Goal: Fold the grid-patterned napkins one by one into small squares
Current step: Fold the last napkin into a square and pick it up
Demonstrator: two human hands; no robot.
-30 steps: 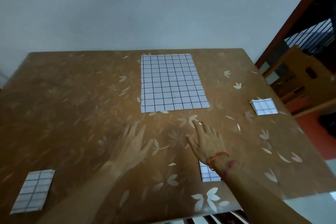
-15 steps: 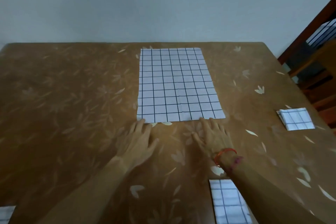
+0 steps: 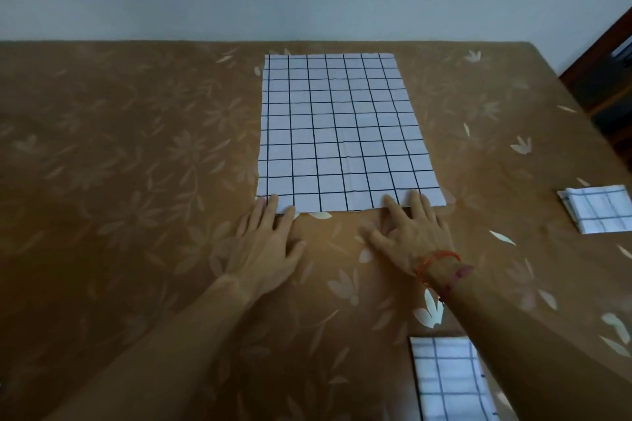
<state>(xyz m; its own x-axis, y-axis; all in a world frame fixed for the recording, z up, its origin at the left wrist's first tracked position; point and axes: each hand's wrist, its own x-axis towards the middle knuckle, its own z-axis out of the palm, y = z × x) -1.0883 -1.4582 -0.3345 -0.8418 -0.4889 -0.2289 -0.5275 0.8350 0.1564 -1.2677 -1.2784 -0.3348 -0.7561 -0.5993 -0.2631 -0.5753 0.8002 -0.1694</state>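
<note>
A white napkin with a dark grid [image 3: 342,133] lies spread flat in the middle of the brown leaf-patterned table [image 3: 119,164]. My left hand [image 3: 265,243] lies flat with straight fingers, its fingertips on the napkin's near left corner. My right hand [image 3: 410,232], with a red string at the wrist, also lies flat, and its fingertips reach the napkin's near edge toward the right corner. Neither hand grips the cloth.
A folded grid napkin [image 3: 598,208] lies at the right edge of the table. Another folded one [image 3: 448,379] lies near the front, partly under my right forearm. A dark wooden chair or frame [image 3: 605,79] stands beyond the table's right corner. A pale wall runs behind.
Both hands have slid forward from the bare table to the near edge of the spread napkin. The view has moved closer, and the folded napkin at the front left has left the frame.
</note>
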